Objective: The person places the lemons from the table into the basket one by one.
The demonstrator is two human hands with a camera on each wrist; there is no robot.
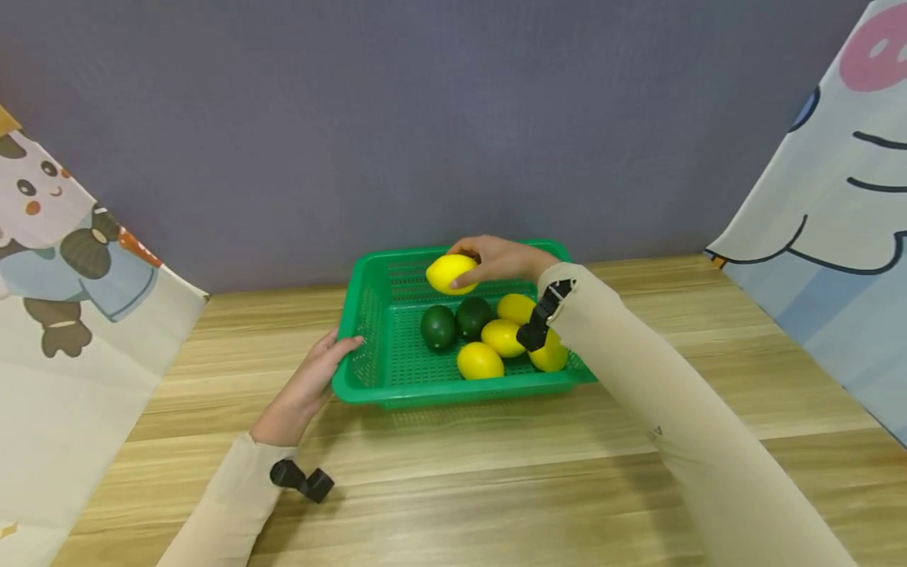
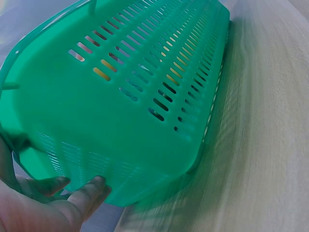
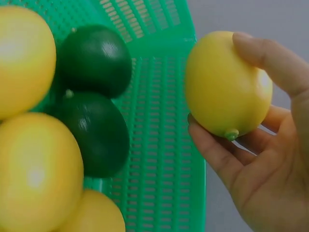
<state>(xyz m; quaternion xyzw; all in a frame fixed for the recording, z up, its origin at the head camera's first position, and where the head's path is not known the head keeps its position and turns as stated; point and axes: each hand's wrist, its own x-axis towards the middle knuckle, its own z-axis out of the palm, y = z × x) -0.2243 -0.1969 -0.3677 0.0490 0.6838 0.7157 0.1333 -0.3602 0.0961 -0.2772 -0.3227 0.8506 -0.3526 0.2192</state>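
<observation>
A yellow lemon is held between the thumb and fingers of my right hand, above the back part of a green slotted plastic basket. In the right wrist view, the green stem nub of this lemon shows. My left hand grips the basket's left rim, thumb over the edge and fingers against the outer wall, as the left wrist view shows. Inside the basket lie two dark green fruits and several more lemons, grouped toward its middle and right. My right forearm hides part of the basket's right side.
The basket is at the back of a wood-grain table, close to a grey-purple wall panel. Cartoon-printed sheets hang at the left and right. Black straps with small mounts sit on both wrists.
</observation>
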